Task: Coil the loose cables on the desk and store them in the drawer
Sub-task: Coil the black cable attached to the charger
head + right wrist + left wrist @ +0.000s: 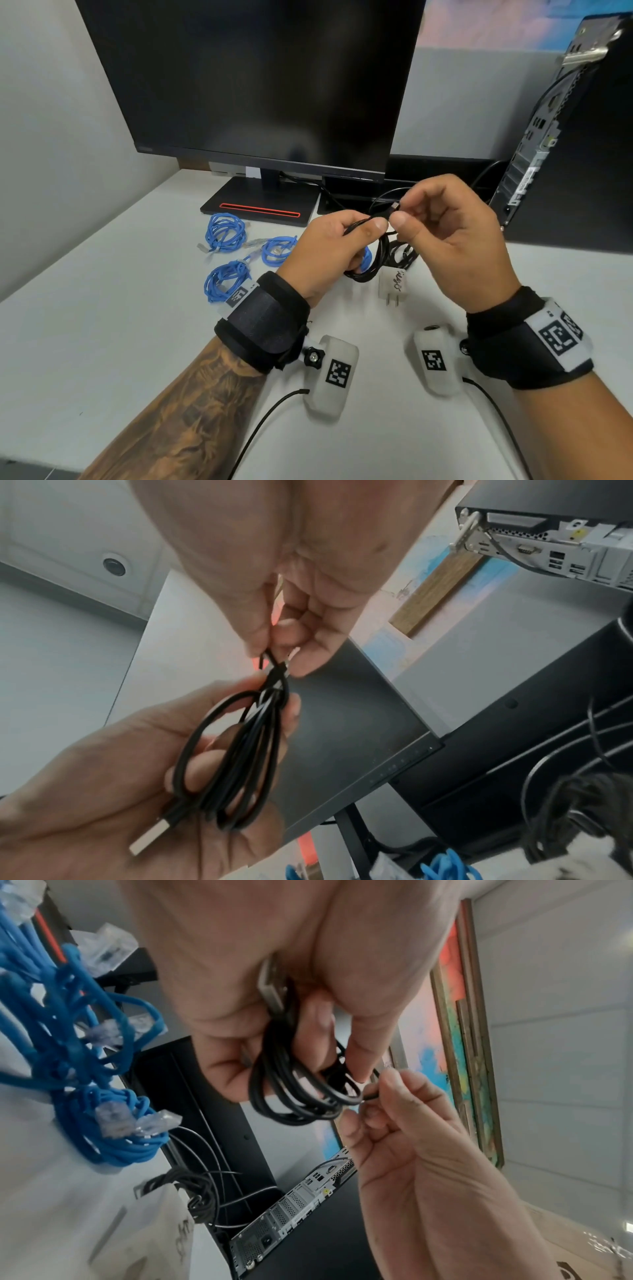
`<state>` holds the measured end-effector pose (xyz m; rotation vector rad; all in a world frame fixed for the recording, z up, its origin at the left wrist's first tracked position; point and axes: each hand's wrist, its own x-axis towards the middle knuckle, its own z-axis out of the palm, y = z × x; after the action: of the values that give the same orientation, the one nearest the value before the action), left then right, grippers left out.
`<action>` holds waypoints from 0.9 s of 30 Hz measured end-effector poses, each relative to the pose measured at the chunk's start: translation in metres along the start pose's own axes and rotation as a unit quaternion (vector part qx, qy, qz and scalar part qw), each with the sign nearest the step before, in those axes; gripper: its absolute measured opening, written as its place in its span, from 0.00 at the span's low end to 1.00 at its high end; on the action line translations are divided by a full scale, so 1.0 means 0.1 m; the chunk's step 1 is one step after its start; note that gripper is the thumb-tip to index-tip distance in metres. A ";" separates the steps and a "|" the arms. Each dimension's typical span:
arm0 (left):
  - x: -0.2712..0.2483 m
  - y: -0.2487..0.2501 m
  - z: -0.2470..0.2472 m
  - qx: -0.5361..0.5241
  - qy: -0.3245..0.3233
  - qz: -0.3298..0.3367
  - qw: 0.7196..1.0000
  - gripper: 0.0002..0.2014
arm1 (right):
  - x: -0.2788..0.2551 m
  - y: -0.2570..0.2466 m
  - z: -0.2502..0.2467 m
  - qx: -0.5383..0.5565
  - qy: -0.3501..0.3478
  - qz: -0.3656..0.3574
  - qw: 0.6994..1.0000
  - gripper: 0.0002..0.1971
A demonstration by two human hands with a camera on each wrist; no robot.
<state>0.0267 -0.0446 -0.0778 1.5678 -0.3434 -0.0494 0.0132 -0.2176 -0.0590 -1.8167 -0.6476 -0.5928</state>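
Black cable (pixel 371 263), looped into a small bundle, up in the air above the table (pixel 120 325), right in front of the monitor (pixel 253 82). The left hand (pixel 329 250) has its fingers curled around the loops, thumb pressed on top, palm turned inward; from the right wrist view a silver flat plug (pixel 147 841) lies across that palm. The right hand (pixel 452 236) comes in from the other side, thumb and forefinger pinching the free end with its small plug (pixel 395 206), the other fingers folded loosely. Both wrists are raised, thumbs almost meeting.

Under the hands, a white charger (pixel 394 286) lies on the table with its prongs toward the person, and a second dark tangle of cord (pixel 402 255) sits just beside it, mostly hidden behind the bundle. To the left, three blue cable coils (pixel 224 233) lie near the monitor's stand (pixel 260 205); the nearest coil is partly covered by the left wrist strap. A computer case (pixel 548 120) stands at the right, cut off by the frame edge. How many loops are in the bundle is hard to tell; the wrist views are blurred.
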 end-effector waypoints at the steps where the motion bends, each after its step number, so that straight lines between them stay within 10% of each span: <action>1: 0.00 -0.01 0.00 -0.003 0.002 0.006 1.000 0.08 | 0.01 0.02 0.00 0.055 -0.006 0.047 0.997 0.07; 6: -0.03 -0.05 0.04 -0.010 -0.011 0.021 1.000 0.07 | 0.01 0.11 0.01 0.250 -0.081 0.224 0.939 0.14; 13: 0.00 -0.02 0.04 -0.059 -0.059 -0.050 0.995 0.24 | 0.01 0.08 0.03 0.054 0.014 0.061 0.997 0.05; 20: 0.00 -0.06 0.09 -0.030 -0.102 -0.056 0.993 0.11 | 0.02 0.20 0.02 0.087 0.180 0.134 0.971 0.07; 27: 0.02 -0.04 -0.04 -0.171 -0.050 0.001 0.984 0.14 | 0.07 0.24 -0.06 0.243 0.085 0.188 0.948 0.06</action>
<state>0.0306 -0.0418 -0.0809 1.2272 -0.3935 -0.1762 0.0343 -0.2294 -0.0684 -1.3555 -0.2809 -0.2920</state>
